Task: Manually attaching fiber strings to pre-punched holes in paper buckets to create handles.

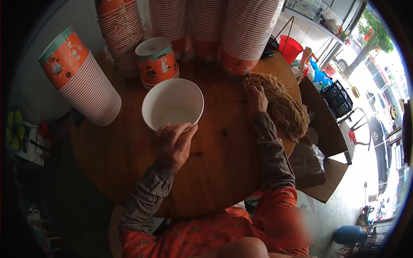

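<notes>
The left hand (174, 144) pinches the white tub (172, 99) by its rim, well in from the table's (215, 172) near edge — best kept steady — while the right hand (258, 99), grip unclear, should tease noodles (288, 109) gently at the right edge.

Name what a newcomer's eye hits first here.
Probably the open white tub mid-table, its near rim in the left hand. Next, the heap of tan, noodle-like strands at the table's right edge, with the right hand at its left side. Then the tall stack of orange-and-green tubs at the table's left.
</notes>
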Demonstrator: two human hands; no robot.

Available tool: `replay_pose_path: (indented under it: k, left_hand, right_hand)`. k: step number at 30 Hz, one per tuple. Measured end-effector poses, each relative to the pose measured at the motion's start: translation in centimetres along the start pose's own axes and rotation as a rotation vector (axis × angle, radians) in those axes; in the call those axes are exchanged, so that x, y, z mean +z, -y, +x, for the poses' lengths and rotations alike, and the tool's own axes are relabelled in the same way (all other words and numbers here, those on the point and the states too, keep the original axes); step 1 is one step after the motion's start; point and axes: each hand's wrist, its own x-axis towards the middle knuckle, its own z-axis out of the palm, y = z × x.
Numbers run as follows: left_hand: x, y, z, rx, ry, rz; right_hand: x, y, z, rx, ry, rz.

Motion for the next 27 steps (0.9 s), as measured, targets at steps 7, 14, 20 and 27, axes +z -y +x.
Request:
replay_pose_path:
  k: [7, 14, 20, 27]
  left_hand:
    - [0.9, 0.5, 0.2, 0.010, -0.047, -0.004]
    - [0.7, 0.7, -0.6, 0.011, -0.101, 0.046]
    - [0.6, -2.0, -1.0, -0.144, -0.035, -0.492]
    - [3.1, -2.8, -3.8, -0.569, 0.349, -0.787]
  right_hand:
    - [0.9, 0.2, 0.8, 0.027, -0.015, -0.023]
    - [-0.7, 6.9, -1.9, -0.106, 0.129, 0.607]
    - [-6.7, 13.1, -4.1, -0.379, 0.911, 0.851]
    - [-6.9, 12.4, -9.0, -0.186, 0.843, 0.778]
